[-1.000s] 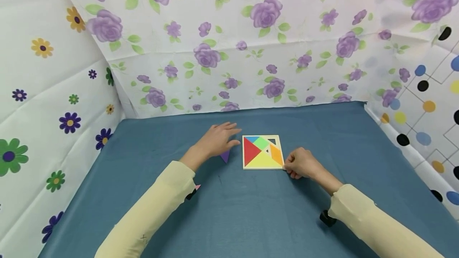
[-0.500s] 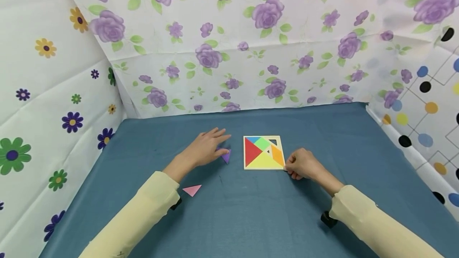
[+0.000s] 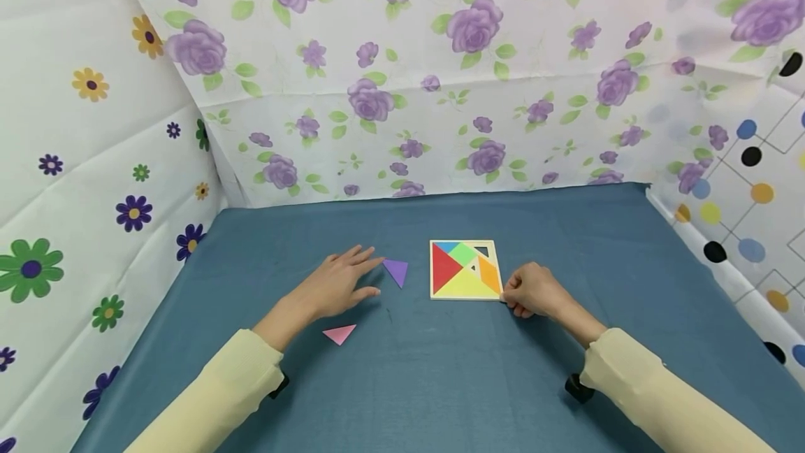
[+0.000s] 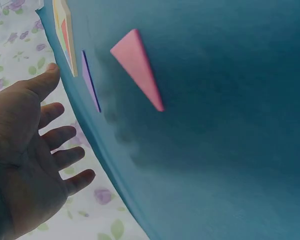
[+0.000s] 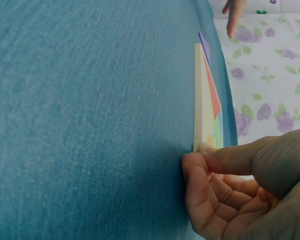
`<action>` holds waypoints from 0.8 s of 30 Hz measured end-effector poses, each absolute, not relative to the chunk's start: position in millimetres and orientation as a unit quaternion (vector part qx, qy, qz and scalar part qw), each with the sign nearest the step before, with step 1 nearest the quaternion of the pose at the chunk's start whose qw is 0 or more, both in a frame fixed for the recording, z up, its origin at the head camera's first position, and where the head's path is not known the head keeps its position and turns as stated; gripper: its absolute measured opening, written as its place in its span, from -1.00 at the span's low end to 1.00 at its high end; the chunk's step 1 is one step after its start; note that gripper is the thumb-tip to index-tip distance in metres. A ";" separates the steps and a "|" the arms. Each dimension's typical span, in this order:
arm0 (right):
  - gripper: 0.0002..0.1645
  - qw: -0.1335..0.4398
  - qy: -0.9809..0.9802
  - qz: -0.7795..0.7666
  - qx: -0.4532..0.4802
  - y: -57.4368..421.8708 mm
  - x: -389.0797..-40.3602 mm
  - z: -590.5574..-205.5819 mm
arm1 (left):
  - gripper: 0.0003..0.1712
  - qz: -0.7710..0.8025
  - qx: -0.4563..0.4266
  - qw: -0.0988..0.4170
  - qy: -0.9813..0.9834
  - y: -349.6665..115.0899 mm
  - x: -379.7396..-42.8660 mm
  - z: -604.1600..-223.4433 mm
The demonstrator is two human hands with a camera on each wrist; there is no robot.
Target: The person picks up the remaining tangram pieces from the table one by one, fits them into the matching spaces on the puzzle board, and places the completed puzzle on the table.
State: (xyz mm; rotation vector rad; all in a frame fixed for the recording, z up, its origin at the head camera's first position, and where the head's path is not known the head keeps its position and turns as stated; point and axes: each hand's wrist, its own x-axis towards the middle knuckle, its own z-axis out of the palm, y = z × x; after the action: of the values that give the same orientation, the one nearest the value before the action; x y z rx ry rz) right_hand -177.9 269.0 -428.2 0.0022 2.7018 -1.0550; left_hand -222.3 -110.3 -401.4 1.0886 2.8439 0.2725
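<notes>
A square tangram board (image 5: 198, 100) lies on the blue cloth, filled with red, blue, green, yellow and orange pieces; dark gaps show near its upper right corner and centre. My right hand (image 3: 534, 290) pinches the board's lower right corner between thumb and index finger. My left hand (image 3: 330, 284) hovers to the left of the board with its fingers spread and nothing in it. Just beyond its fingertips lies a purple triangle piece (image 3: 397, 272). A pink triangle piece (image 3: 340, 334) lies below that hand, nearer to me.
Blue cloth (image 3: 440, 376) covers the table. A white sheet with purple flowers (image 3: 371, 100) hangs along the back edge. Patterned sheets flank both sides. A black wrist device (image 3: 578, 389) shows under the right sleeve.
My left hand has drawn back from the board to the left and towards me, uncovering the pink and purple triangle pieces. The right hand keeps its grip on the board's corner.
</notes>
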 end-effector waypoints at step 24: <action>-0.76 0.121 0.922 -0.368 -0.002 269.8 -177.4 -428.6 | -0.20 0.115 0.365 0.061 0.922 -147.3 -166.4 -407.9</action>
State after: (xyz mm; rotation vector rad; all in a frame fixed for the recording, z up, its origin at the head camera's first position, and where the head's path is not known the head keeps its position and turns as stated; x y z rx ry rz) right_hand -177.4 269.8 -428.6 -0.0059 2.6912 -1.0756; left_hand -166.4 -147.3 -407.9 1.1038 2.7886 0.3491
